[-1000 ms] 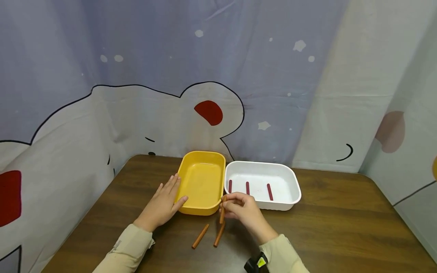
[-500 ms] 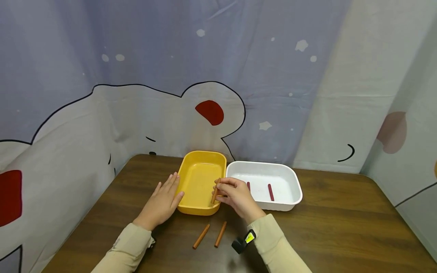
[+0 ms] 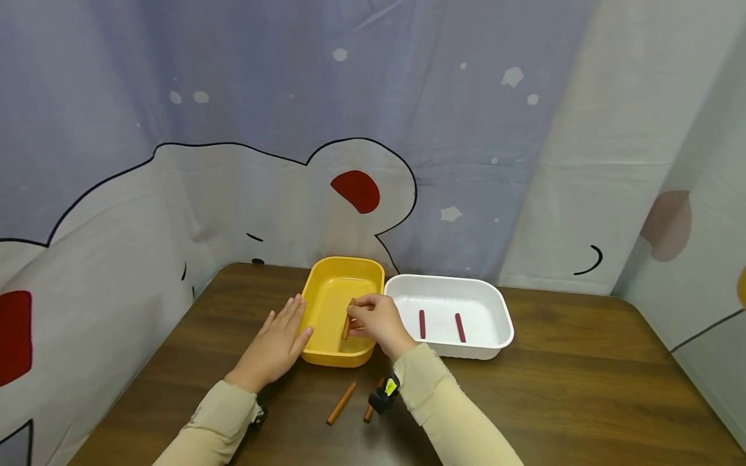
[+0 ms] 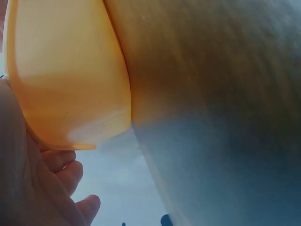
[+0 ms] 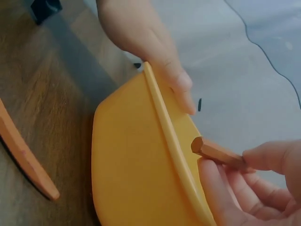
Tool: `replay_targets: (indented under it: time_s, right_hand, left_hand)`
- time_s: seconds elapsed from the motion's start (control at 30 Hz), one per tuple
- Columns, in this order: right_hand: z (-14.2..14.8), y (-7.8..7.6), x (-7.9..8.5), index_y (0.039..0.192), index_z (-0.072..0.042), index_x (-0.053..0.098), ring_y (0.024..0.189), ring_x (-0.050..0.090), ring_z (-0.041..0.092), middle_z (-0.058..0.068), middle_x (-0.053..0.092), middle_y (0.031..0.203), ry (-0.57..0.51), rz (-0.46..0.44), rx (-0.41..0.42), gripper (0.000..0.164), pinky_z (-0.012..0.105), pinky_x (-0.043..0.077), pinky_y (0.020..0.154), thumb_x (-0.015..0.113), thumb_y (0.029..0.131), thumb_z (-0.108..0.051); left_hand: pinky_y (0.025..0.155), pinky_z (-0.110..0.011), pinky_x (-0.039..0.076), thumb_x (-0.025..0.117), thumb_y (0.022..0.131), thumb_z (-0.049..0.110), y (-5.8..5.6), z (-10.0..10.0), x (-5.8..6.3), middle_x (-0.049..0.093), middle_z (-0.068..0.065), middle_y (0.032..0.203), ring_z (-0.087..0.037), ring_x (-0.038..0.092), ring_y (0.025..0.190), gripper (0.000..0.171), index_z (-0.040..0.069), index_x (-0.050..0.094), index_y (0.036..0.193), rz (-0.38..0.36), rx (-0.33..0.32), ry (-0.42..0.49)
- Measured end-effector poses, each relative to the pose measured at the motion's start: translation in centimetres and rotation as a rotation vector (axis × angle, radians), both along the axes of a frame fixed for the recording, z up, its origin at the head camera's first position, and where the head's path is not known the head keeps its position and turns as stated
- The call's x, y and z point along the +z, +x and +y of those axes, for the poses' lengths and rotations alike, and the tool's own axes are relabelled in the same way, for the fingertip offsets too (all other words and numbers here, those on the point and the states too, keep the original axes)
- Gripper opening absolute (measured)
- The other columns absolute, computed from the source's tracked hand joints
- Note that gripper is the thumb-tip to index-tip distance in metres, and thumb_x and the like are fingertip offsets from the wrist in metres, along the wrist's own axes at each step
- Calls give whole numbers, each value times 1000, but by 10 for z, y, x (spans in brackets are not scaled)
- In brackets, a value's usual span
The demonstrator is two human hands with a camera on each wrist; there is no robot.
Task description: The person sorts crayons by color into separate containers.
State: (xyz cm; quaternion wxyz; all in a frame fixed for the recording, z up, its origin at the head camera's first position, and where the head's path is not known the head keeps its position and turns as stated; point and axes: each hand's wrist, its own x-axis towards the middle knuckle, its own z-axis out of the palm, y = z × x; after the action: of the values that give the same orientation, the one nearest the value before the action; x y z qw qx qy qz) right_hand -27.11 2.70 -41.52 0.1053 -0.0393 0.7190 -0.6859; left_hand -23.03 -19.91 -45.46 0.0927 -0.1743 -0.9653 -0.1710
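My right hand (image 3: 379, 323) pinches an orange-brown six-sided stick (image 5: 218, 153), which looks like a crayon, between thumb and fingers. It is over the yellow tray (image 3: 344, 355), inside its right rim in the head view. My left hand (image 3: 271, 346) lies with straight fingers along the tray's left rim; in the left wrist view its fingers (image 4: 70, 174) show past the rim. Two more orange-brown sticks lie on the table in front of the tray: one left stick (image 3: 340, 404) in full sight, and one right stick (image 3: 368, 413) partly behind the right wrist's black band.
A white tray (image 3: 474, 351) stands right beside the yellow one, with dark red sticks (image 3: 460, 327) lying in it. Both trays are near the back of the brown wooden table (image 3: 583, 388). A printed curtain (image 3: 466, 162) hangs behind it.
My right hand has carried the pinched stick left and forward, from the yellow tray's front right corner to over its inside. The left hand stays at the rim.
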Motion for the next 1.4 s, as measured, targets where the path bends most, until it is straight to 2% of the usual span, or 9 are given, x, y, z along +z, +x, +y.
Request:
replay_targets:
  time_s: [0.13,0.23,0.43,0.57,0.73,0.97,1.17,1.4]
  right_hand:
    - [-10,-4,4,109,10,66,68,71,20,14,68,88,102,14,-43,20,35,62,63,68,94,-3]
    - [-14,-7,5,111,10,66,70,72,23,15,68,90,142,32,-60,21,34,62,64,67,95,-4]
    - [-16,-11,4,119,11,64,88,74,35,24,69,103,97,41,-54,25,35,62,72,63,98,-2]
    - [-14,-10,2,117,12,65,89,74,38,26,68,102,78,70,-49,24,35,62,73,61,96,1]
    - [-8,-4,2,114,13,66,81,74,32,20,67,94,105,151,-18,23,34,62,72,62,94,2]
    - [5,12,4,111,10,69,81,73,27,15,69,92,175,302,31,21,30,62,72,62,94,-1]
    - [19,28,4,107,6,71,75,70,17,11,71,88,243,402,12,18,25,59,69,66,92,-2]
    - [32,45,-1,104,3,73,74,63,12,8,71,88,264,439,-26,17,20,54,66,68,89,-3]
  left_hand:
    - [119,-62,20,40,110,39,-1,-1,0,25,-21,164,-38,25,151,66,-7,28,156,1,1,0]
    - [119,-62,20,41,110,38,-2,-1,0,25,-21,164,-38,25,151,66,-7,28,156,-3,3,2]
    - [120,-61,19,40,110,38,-1,0,1,23,-21,164,-37,24,151,65,-6,27,157,-13,0,4]
    - [120,-61,20,42,110,37,-1,0,1,25,-21,164,-37,25,151,65,-6,28,156,-5,-4,10]
    - [120,-61,20,41,110,38,-2,0,0,26,-21,164,-37,25,151,65,-6,28,156,-2,-4,15]
    - [120,-61,20,41,110,38,-2,0,-1,25,-21,164,-37,25,151,65,-7,28,156,-4,-4,17]
    - [121,-60,18,41,110,38,-2,0,0,23,-20,165,-37,23,152,65,-6,26,157,-13,-11,18]
    - [120,-60,19,40,111,37,-1,-1,1,23,-20,165,-37,23,152,65,-6,27,156,-5,-8,5]
